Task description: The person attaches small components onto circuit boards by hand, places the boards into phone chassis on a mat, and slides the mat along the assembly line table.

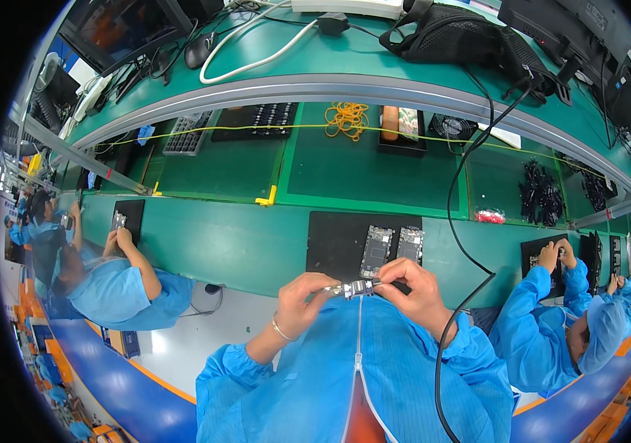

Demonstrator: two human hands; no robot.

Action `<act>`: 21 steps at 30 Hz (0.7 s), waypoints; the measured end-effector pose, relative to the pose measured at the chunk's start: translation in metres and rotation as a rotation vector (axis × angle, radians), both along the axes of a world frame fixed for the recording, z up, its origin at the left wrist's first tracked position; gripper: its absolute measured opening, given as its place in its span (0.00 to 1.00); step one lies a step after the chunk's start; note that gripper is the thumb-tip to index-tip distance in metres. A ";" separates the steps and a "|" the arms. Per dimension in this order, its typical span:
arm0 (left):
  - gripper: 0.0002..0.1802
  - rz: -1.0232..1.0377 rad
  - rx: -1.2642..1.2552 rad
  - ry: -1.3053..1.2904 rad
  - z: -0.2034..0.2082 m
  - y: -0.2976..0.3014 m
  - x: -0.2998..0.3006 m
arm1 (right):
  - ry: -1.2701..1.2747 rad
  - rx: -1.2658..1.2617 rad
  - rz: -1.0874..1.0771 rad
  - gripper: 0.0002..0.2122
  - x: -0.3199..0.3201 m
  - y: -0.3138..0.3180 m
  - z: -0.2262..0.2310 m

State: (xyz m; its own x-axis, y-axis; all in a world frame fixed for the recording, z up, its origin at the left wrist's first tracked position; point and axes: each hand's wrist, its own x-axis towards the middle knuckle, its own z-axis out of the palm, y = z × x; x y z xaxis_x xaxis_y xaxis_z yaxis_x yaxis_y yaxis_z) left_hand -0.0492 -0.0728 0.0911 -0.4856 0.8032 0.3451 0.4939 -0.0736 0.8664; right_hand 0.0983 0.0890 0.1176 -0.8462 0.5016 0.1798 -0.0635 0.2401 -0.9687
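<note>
Close to my chest, I hold a circuit board (358, 289) tilted so that its edge with metal connectors shows. My left hand (301, 301) pinches one end between thumb and fingers; a thin bracelet circles that wrist. At the other end my right hand (417, 292) closes thumb and forefinger on the board, its remaining fingers curled. Just beyond my hands a black mat (330, 240) lies on the green bench. On it rest two more circuit boards, one on the left (377, 249) and one on the right (410, 244), side by side.
A black cable (471, 280) hangs down past my right forearm. A metal rail (293, 90) spans the raised shelf ahead. Beneath it lie a yellow cord bundle (346, 120) and a black bin (403, 140). Co-workers in blue sit at left (120, 292) and right (541, 332).
</note>
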 end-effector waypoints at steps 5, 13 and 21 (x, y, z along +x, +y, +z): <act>0.10 0.035 -0.124 0.024 -0.011 0.004 -0.002 | -0.062 0.056 -0.003 0.08 -0.007 0.011 -0.013; 0.13 0.205 -0.376 -0.500 -0.228 0.037 -0.067 | -0.286 -0.198 -0.365 0.16 0.019 0.033 -0.144; 0.24 0.472 -0.486 0.337 -0.228 0.074 -0.033 | -0.376 -0.407 -0.420 0.13 0.093 0.016 -0.184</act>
